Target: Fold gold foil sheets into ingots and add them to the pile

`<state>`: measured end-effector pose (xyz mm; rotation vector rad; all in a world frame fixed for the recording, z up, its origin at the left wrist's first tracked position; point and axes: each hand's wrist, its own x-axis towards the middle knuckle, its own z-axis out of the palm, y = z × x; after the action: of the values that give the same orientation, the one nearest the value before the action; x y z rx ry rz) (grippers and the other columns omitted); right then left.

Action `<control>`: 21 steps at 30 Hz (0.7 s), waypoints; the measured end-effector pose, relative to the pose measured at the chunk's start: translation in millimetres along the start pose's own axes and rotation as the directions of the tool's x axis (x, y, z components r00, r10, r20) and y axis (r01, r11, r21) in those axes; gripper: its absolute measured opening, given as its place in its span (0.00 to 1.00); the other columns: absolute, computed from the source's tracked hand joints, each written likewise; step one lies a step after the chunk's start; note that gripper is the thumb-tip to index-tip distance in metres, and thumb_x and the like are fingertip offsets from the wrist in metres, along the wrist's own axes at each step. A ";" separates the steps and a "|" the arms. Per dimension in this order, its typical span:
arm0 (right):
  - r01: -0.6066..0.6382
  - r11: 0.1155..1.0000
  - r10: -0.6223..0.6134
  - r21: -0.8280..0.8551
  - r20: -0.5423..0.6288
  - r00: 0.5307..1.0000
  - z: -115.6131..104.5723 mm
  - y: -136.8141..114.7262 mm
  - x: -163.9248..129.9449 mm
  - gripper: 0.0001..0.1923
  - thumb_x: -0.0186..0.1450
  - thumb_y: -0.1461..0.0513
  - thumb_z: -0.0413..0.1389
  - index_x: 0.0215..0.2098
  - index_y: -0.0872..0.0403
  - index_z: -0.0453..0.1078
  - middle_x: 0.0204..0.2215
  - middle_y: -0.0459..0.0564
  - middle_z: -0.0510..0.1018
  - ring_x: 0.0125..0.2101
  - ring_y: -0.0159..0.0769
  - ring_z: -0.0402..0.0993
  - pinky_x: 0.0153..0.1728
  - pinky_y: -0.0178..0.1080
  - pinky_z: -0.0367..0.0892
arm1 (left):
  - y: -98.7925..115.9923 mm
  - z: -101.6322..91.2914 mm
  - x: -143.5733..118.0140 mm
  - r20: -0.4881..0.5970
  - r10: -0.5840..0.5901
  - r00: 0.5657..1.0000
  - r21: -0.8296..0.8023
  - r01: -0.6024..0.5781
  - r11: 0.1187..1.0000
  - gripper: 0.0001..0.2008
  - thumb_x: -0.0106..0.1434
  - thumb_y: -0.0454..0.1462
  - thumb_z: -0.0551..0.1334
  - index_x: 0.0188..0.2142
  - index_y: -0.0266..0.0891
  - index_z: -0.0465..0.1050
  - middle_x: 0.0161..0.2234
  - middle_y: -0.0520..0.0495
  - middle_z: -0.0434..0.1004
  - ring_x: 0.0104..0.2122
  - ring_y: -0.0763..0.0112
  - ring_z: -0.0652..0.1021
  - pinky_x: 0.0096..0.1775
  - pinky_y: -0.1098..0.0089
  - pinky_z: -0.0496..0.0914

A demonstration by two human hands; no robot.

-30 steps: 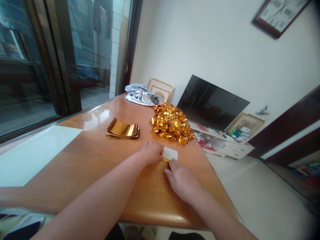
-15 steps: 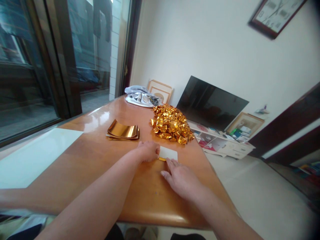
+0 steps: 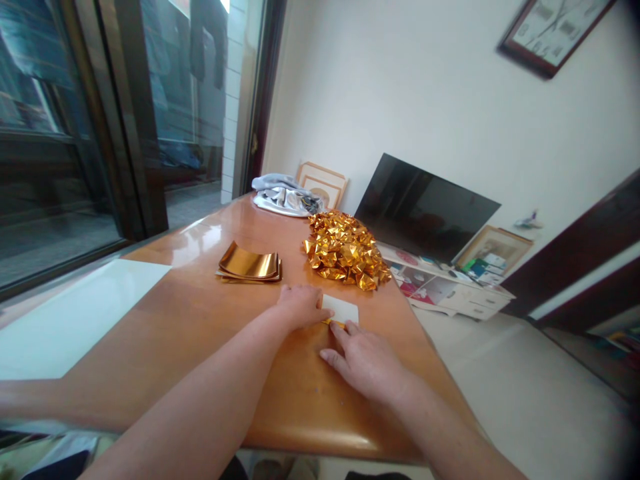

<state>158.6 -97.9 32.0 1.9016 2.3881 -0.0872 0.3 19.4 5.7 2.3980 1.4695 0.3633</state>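
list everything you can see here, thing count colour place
paper sheet: one, white side up with a gold edge, on the table under both hands
stack of foil sheets: one stack, gold, curled, left of centre on the table
pile of folded foil pieces: one heap, gold, far right part of the table
bundle of cloth: one, grey-white, far end of the table
table: one, orange-brown wood, glossy
television: one, black, leaning on the wall
wall clock: one, dark frame, top right
left hand: pressing the sheet's left edge
right hand: fingertips at the sheet's near edge
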 end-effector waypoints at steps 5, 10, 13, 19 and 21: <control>-0.003 1.000 0.002 -0.014 -0.025 1.000 3.3 0.4 -1.1 0.36 0.70 0.42 0.42 0.66 0.54 0.61 0.55 0.64 0.72 0.51 0.54 0.72 0.51 0.49 0.64 | 0.7 2.0 -1.1 -0.003 -0.012 1.000 0.011 0.012 1.000 0.18 0.55 0.53 0.65 0.36 0.44 0.72 0.44 0.43 0.79 0.47 0.53 0.75 0.51 0.53 0.63; -0.032 0.999 0.031 -0.009 -0.061 0.998 8.4 -2.6 -2.2 0.37 0.70 0.40 0.40 0.66 0.54 0.61 0.54 0.64 0.73 0.50 0.54 0.72 0.50 0.50 0.64 | 0.4 1.6 -0.5 0.019 -0.023 1.000 0.004 0.023 1.000 0.17 0.55 0.53 0.65 0.35 0.44 0.72 0.43 0.44 0.79 0.47 0.54 0.75 0.50 0.55 0.63; -0.074 0.997 0.073 -0.013 -0.093 0.993 11.6 -7.9 -1.1 0.38 0.70 0.40 0.39 0.66 0.54 0.60 0.53 0.65 0.73 0.50 0.55 0.72 0.49 0.51 0.65 | 0.3 1.7 0.3 0.026 -0.022 0.999 0.004 0.022 1.000 0.17 0.55 0.53 0.66 0.34 0.44 0.72 0.41 0.44 0.79 0.46 0.53 0.75 0.49 0.54 0.63; -0.104 0.995 0.103 -0.003 -0.102 0.989 13.0 -9.4 -0.6 0.38 0.70 0.40 0.39 0.64 0.56 0.63 0.54 0.66 0.73 0.54 0.56 0.70 0.52 0.52 0.64 | -0.6 3.9 2.4 0.032 -0.029 0.999 0.013 0.028 1.000 0.18 0.55 0.53 0.65 0.36 0.44 0.72 0.42 0.44 0.79 0.47 0.52 0.75 0.50 0.54 0.63; -0.101 0.995 0.101 0.012 -0.101 0.990 12.4 -5.7 -2.1 0.37 0.71 0.41 0.39 0.63 0.58 0.65 0.56 0.66 0.72 0.55 0.55 0.69 0.53 0.52 0.63 | -1.0 4.1 3.1 0.035 -0.030 0.999 0.014 0.030 0.999 0.18 0.55 0.53 0.65 0.36 0.44 0.71 0.42 0.44 0.79 0.47 0.52 0.75 0.50 0.54 0.63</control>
<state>153.9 -102.5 19.8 2.0742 2.3509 0.0082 2.4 22.1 1.7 2.3775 1.4957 0.3038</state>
